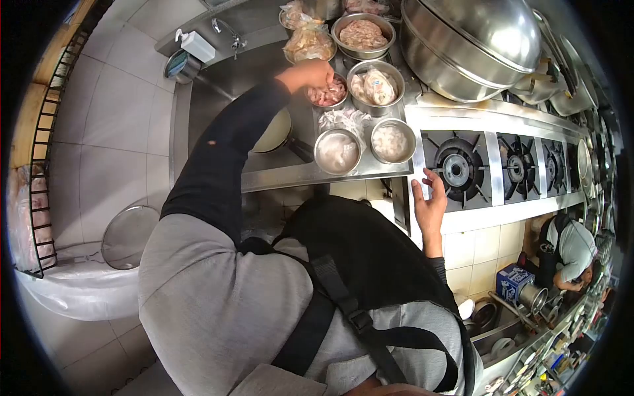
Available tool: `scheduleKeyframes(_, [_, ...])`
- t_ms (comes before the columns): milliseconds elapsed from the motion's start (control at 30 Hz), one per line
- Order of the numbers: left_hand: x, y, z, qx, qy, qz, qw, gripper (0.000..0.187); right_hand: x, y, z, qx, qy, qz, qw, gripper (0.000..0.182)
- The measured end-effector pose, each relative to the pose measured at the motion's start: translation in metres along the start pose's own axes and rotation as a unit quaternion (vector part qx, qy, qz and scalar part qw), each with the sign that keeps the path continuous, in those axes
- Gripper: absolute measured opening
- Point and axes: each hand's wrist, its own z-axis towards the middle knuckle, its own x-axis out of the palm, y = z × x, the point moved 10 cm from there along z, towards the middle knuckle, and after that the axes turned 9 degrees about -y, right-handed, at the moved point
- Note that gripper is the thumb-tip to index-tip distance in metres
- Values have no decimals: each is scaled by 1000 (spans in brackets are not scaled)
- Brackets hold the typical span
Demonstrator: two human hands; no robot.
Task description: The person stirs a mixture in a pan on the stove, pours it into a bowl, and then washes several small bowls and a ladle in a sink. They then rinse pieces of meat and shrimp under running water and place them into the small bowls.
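Note:
My left hand (312, 74) is over the far edge of a metal bowl of raw pink meat pieces (327, 94), its fingers curled closed. What they hold, if anything, is hidden. My right hand (430, 206) hangs by the front edge of the stove, fingers apart and holding nothing. Closer to me stand two metal bowls of pale pieces in cloudy liquid, a left bowl (337, 152) and a right bowl (393, 141). Behind them are a crumpled clear plastic bag (343, 121) and a bowl with a bagged pale food (376, 86).
A sink (214, 99) with a pan (274, 132) lies left of the bowls. Gas burners (457, 168) run to the right, below a large domed steel pot (472, 46). More meat fills a back bowl (362, 34). Another person (571, 247) crouches at far right.

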Motion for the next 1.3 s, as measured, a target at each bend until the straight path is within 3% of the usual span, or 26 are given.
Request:
scheduleKeyframes(133, [42, -13, -10, 77, 52, 156, 983, 24, 10, 5, 7, -31, 22, -3, 999, 33])
scheduleKeyframes(233, [35, -8, -16, 51, 66, 70, 994, 23, 20, 22, 14, -54, 30, 12, 998, 31])
scheduleKeyframes(267, [21, 5, -17, 35, 13, -14, 999, 17, 20, 30, 16, -54, 27, 4, 998, 29])
scheduleKeyframes(300, [10, 18, -25, 28, 6, -13, 1000, 17, 20, 35, 19, -58, 11, 39, 997, 28])
scheduleKeyframes(367, [-58, 58, -43, -9, -244, -265, 933, 19, 18, 42, 18, -17, 5, -5, 1000, 24])
scheduleKeyframes(433, [-65, 157, -49, -165, -317, -273, 893, 29, 22, 53, 19, 10, -14, 12, 1000, 20])
scheduleKeyframes(467, [-74, 192, -66, -228, -315, -285, 876, 24, 29, 64, 18, 9, -10, 40, 999, 18])
scheduleKeyframes(500, [-61, 254, -72, -278, -372, -324, 824, 19, 38, 78, 18, 6, -5, 67, 998, 17])
scheduleKeyframes(533, [-37, 326, -73, -319, -414, -383, 761, 29, 52, 98, 19, 18, 13, 74, 997, 14])
scheduleKeyframes(567, [-46, 353, -85, -370, -405, -284, 787, 30, 68, 123, 21, 15, 30, 73, 997, 15])
scheduleKeyframes(633, [3, 465, -85, -516, -409, -227, 718, 43, 114, 175, 28, -59, 90, 86, 991, 16])
scheduleKeyframes(667, [-1, 463, -82, -512, -404, -233, 722, 43, 142, 190, 30, -47, 137, 91, 985, 18])
scheduleKeyframes(700, [-3, 444, -75, -459, -384, -378, 707, 48, 172, 202, 31, -34, 185, 97, 977, 19])
scheduleKeyframes(767, [9, 412, -47, -351, -284, -626, 636, 49, 235, 226, 36, -55, 253, 127, 957, 25])
scheduleKeyframes(800, [15, 396, -38, -298, -214, -725, 583, 46, 266, 230, 39, 4, 284, 146, 948, 27])
scheduleKeyframes(833, [-1, 359, -38, -269, -125, -757, 582, 40, 298, 233, 42, 63, 317, 167, 932, 29])
scheduleKeyframes(933, [-9, 339, -34, -219, -160, -742, 613, 38, 403, 238, 70, 60, 367, 272, 888, 23])
scheduleKeyframes(1000, [-17, 322, -47, -251, -197, -708, 630, 36, 466, 253, 98, 142, 375, 289, 869, 21])
scheduleKeyframes(1067, [-3, 325, -56, -204, -224, -761, 573, 35, 526, 274, 133, 123, 358, 327, 866, 23])
scheduleKeyframes(1100, [9, 321, -61, -201, -227, -788, 535, 35, 563, 276, 142, 170, 369, 362, 839, 22])
scheduleKeyframes(1133, [23, 305, -65, -199, -213, -790, 539, 35, 590, 274, 156, 166, 380, 289, 863, 22])
scheduleKeyframes(1167, [48, 284, -76, -243, -214, -776, 541, 37, 622, 279, 171, 80, 404, 254, 875, 18])
scheduleKeyframes(1200, [72, 257, -87, -285, -211, -762, 542, 39, 647, 275, 188, 93, 390, 249, 882, 18])
scheduleKeyframes(1233, [88, 210, -97, -349, -125, -736, 566, 43, 667, 292, 199, -73, 393, 164, 902, 19])
scheduleKeyframes(1267, [116, 169, -85, -297, -43, -774, 557, 42, 677, 305, 197, -238, 389, 71, 887, 21])
scheduleKeyframes(1300, [122, 144, -83, -242, -108, -758, 595, 37, 676, 305, 198, -230, 385, 66, 891, 21])
